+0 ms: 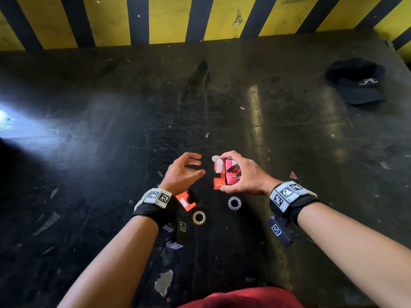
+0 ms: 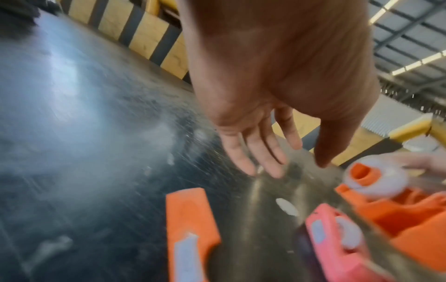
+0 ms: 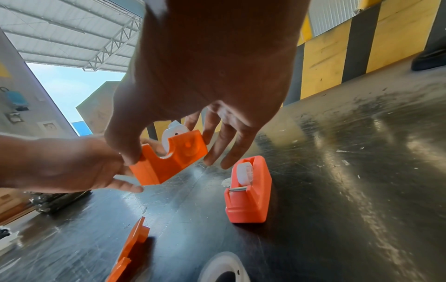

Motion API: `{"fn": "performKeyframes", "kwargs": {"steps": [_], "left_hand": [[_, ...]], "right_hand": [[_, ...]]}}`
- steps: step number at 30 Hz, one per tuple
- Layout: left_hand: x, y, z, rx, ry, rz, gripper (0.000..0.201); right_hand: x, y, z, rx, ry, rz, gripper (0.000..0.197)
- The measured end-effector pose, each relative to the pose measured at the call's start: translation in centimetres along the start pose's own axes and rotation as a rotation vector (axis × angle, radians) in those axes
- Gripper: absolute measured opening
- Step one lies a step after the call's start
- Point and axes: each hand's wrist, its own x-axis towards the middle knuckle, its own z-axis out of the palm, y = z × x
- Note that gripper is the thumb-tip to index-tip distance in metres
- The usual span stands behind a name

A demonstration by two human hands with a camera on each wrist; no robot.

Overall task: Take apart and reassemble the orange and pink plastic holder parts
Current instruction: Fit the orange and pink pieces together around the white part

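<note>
The step in hand looks like getting the white spool out of, or back into, the orange holder, and it would go best with the holder kept level, the free hand brought in to pinch the white spool by its rim, and the pull or push made straight along the notch rather than twisted, since thin plastic walls probably flex and bind. The right hand grips this orange holder above the tabletop, thumb on the near end and fingers spread over the far side, fairly wide. Just beyond its fingers, standing on the tabletop, is the pink holder, with its own white spool seated and touched by nothing as far as the right wrist view shows. The left hand hovers just left of the held piece, fingers loosely spread and gripping nothing; whether a fingertip brushes the orange holder I cannot tell. Beside the left wrist lies a separate orange part, and nearer the body, between the two wrists, two ring-shaped pieces lie flat
</note>
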Motion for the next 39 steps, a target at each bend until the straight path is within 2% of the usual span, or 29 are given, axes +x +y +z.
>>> {"fn": "performKeyframes", "kwargs": {"steps": [2,5,8,11,15,18,21,24,29,39], "left_hand": [[-0.1,-2.0,-1.3,0.293,0.000,-0.074,0.058],[-1.0,-4.8,-2.2,0.661,-0.162,-0.274,0.097],[-2.1,-6.2,-1.3,0.730,-0.194,-0.321,0.118],[-2.9,-6.9,-0.1,0.735,-0.139,-0.267,0.114],[-3.1,-6.5,0.2,0.649,-0.092,-0.214,0.109],[-2.6,-5.1,-0.3,0.425,-0.042,-0.120,0.104],[-1.6,-1.8,-0.9,0.196,-0.132,-0.024,0.085],[-0.8,1.5,-1.1,0.081,-0.239,0.021,0.087],[-0.6,2.7,-0.7,0.050,-0.325,0.030,0.091],[-0.8,3.5,-0.8,0.008,-0.371,-0.001,0.095]], "right_hand": [[0.2,0.4,0.1,-0.001,-0.004,0.012,0.085],[0.6,0.6,0.1,-0.010,-0.022,0.028,0.085],[1.1,0.5,0.0,-0.017,-0.035,0.030,0.084],[1.3,0.3,0.0,-0.022,-0.044,0.025,0.082],[1.3,0.2,-0.1,-0.015,-0.051,0.028,0.082],[1.2,0.0,-0.3,-0.010,-0.049,0.029,0.082],[1.2,-0.1,-0.5,0.006,-0.050,0.031,0.083],[1.2,-0.3,-0.6,0.009,-0.057,0.033,0.082],[0.9,0.0,-1.1,0.026,-0.058,0.039,0.082],[0.7,0.0,-1.9,0.025,-0.037,0.018,0.081]]}}
